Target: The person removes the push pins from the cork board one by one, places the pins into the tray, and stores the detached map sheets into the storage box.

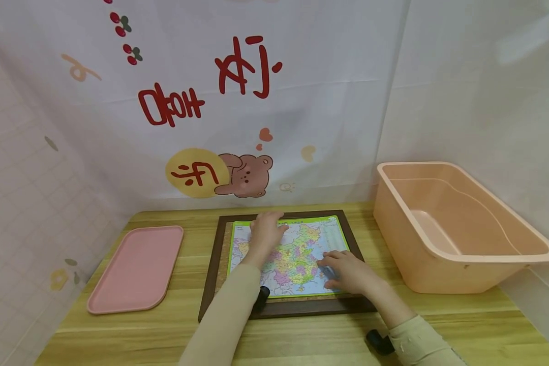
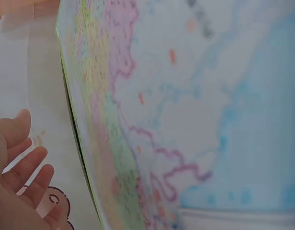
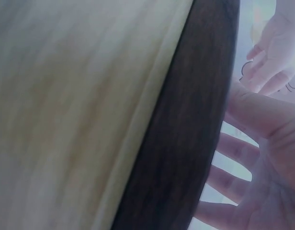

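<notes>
One map lies flat inside a dark frame, on a brown, cork-like backing, midway along the table and near its far edge. A strip of backing shows along the map's left and near edges, so the sheet sits toward the frame's far right corner. The left hand reaches over the map's far edge, its fingers parted and slightly bent, with nothing in its hold. The right hand is over the map's right part, fingers spread and likewise holding nothing; whether either hand touches the sheet, I cannot tell. Such loose, spread fingers at the far edge and right side would suit steadying or smoothing a thin sheet, while the frame's raised border probably helps keep it in bounds. A pink tray rests by the table's left edge and a peach tub stands toward the far right corner, both apart from the frame, which leaves the hands room.
</notes>
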Demonstrator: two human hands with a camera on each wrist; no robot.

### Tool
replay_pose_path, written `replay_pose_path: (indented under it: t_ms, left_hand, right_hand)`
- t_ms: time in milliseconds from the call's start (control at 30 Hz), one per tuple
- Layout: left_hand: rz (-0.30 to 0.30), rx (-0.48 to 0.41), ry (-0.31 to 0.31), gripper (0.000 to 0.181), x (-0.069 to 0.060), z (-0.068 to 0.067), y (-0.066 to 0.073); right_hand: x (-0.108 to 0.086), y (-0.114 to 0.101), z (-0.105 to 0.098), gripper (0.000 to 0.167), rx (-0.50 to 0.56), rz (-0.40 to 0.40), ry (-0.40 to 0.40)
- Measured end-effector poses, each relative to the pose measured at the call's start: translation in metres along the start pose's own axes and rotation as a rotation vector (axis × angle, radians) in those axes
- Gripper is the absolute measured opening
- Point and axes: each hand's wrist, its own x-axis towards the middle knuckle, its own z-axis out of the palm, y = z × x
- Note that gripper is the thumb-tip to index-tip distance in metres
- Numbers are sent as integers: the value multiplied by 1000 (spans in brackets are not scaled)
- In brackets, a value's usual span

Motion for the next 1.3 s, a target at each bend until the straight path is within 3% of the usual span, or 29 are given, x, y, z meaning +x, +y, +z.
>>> replay_pose_path:
  t_ms: [367,733,1300]
  left_hand:
    - [-71,-8,21,37,13,7,-9]
    - [-93,-26,20,35,18,15,-12]
    - [-103,-62,53,26,24,21,-5]
  right_hand:
    - [0,0,1,50,11,21,-8]
    - [2,-2,2,49,11,20,-8]
    - [1,1,2,48,-4,23,-6]
